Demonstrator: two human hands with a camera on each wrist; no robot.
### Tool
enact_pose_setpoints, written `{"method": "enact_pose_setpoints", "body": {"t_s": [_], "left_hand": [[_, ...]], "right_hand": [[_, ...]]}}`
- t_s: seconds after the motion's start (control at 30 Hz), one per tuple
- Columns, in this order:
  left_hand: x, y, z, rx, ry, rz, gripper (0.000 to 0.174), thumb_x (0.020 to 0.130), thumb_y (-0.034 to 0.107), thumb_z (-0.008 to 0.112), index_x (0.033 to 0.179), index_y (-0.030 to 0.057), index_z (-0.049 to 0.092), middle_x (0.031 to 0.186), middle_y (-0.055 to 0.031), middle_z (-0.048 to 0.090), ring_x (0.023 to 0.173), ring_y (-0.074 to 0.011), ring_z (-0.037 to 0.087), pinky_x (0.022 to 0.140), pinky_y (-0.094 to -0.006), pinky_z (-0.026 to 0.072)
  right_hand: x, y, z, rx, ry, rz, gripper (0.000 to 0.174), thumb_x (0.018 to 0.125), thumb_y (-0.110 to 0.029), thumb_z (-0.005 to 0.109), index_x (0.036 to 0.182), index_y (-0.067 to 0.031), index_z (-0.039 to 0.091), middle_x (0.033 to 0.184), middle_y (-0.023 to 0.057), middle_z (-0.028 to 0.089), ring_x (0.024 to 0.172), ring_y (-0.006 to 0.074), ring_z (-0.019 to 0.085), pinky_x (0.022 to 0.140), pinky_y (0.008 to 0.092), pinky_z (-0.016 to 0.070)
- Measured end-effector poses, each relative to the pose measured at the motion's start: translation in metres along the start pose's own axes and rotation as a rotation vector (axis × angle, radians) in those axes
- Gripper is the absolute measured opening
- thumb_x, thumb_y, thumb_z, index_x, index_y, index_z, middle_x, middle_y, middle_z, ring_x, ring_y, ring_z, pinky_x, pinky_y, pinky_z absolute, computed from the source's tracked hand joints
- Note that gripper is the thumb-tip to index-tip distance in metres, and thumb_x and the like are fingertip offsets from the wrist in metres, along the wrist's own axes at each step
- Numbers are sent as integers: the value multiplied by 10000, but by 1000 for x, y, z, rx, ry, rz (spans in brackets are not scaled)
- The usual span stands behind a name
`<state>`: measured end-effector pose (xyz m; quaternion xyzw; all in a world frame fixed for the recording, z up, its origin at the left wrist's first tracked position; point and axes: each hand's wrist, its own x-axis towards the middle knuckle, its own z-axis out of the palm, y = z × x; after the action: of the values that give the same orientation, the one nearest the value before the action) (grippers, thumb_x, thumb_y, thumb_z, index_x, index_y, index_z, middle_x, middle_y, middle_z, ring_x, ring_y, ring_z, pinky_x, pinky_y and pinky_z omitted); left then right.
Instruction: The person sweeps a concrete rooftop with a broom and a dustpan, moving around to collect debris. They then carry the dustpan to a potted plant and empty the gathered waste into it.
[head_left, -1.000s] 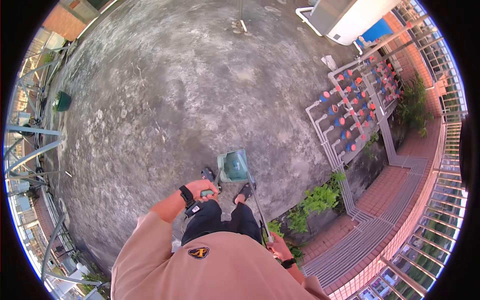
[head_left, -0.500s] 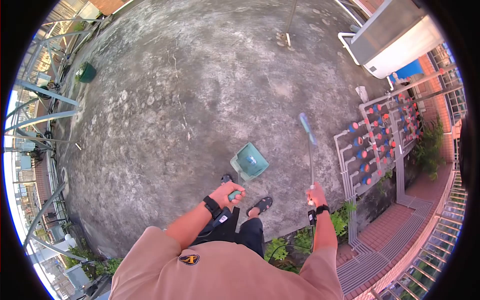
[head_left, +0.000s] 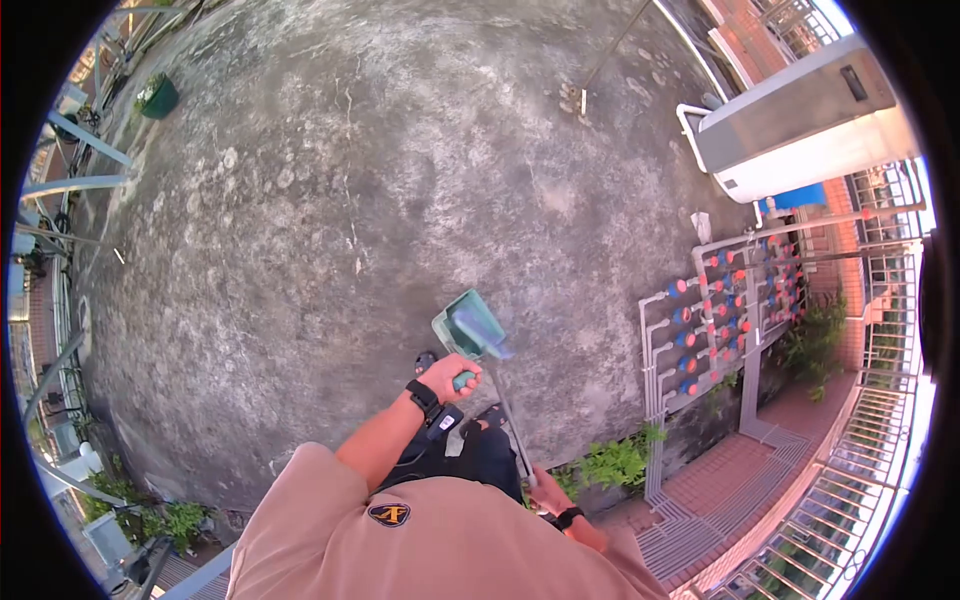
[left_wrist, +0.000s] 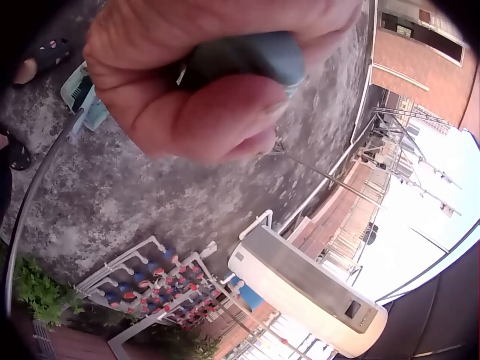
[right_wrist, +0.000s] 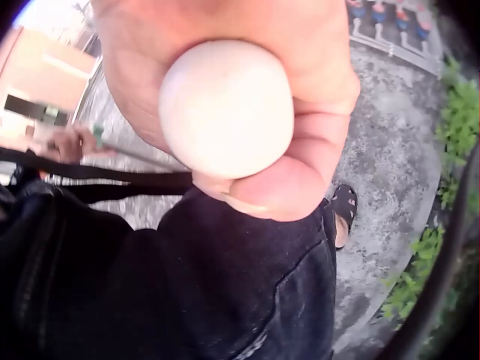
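My left hand (head_left: pixel 450 376) grips the green end of the upright handle of a green long-handled dustpan (head_left: pixel 446 328) standing on the concrete by my feet. In the left wrist view the fingers wrap round that handle end (left_wrist: pixel 251 58). Low by my right hip, my right hand (head_left: pixel 548 490) holds a broom by the top of its grey handle (head_left: pixel 512 412). Its bluish head (head_left: pixel 482 330), blurred, overlaps the dustpan's opening in the head view. Seen from the right wrist, a rounded white handle cap (right_wrist: pixel 225 109) pokes out of the curled fingers.
Grey pipes with blue and red water meters (head_left: pixel 690 340) run along the right side, near green plants (head_left: pixel 615 462). A large white and grey tank (head_left: pixel 800 130) lies at the far right. A green pot (head_left: pixel 157 98) stands far left on the stained concrete floor (head_left: pixel 300 250).
The broom swung out to the front right with my right hand raised, then came back over the dustpan as that hand dropped to the hip. My left hand keeps its grip.
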<state>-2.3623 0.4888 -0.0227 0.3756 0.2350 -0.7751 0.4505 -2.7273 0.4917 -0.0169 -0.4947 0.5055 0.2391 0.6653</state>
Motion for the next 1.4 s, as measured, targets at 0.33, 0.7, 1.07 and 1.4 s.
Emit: {"method": "enact_pose_setpoints", "body": {"t_s": [0.33, 0.7, 1.07, 1.4], "left_hand": [[-14, -10, -4, -25, 47, 102, 84, 771, 47, 503, 721, 1, 453, 627, -85, 489, 428, -103, 436, 311, -217, 321], [-4, -17, 16, -325, -33, 178, 141, 804, 74, 480, 730, -45, 466, 569, -62, 437, 419, -94, 403, 318, -201, 306], [3, 5, 45, -341, 71, 185, 206, 806, 149, 489, 724, -40, 489, 462, -29, 387, 362, -125, 368, 315, -239, 252], [18, 10, 14, -379, 20, 221, 113, 776, 61, 503, 740, -43, 479, 589, -84, 472, 401, -116, 412, 316, -226, 334]], "right_hand": [[-6, -77, -99, 164, 121, 23, 514, 750, 38, 530, 1174, -169, 326, 542, 11, 403, 378, 126, 403, 322, 273, 269], [170, -243, -297, -283, 299, -373, 457, 651, -50, 620, 1039, 31, 394, 575, 80, 505, 436, 176, 516, 391, 319, 390], [158, -112, -215, -977, 8, -306, 577, 664, -64, 571, 1118, 88, 249, 898, 291, 543, 888, 375, 568, 710, 417, 460], [42, -196, -206, -205, -222, 26, 389, 681, -22, 599, 1036, 10, 444, 605, 47, 506, 468, 126, 518, 402, 271, 413]]}}
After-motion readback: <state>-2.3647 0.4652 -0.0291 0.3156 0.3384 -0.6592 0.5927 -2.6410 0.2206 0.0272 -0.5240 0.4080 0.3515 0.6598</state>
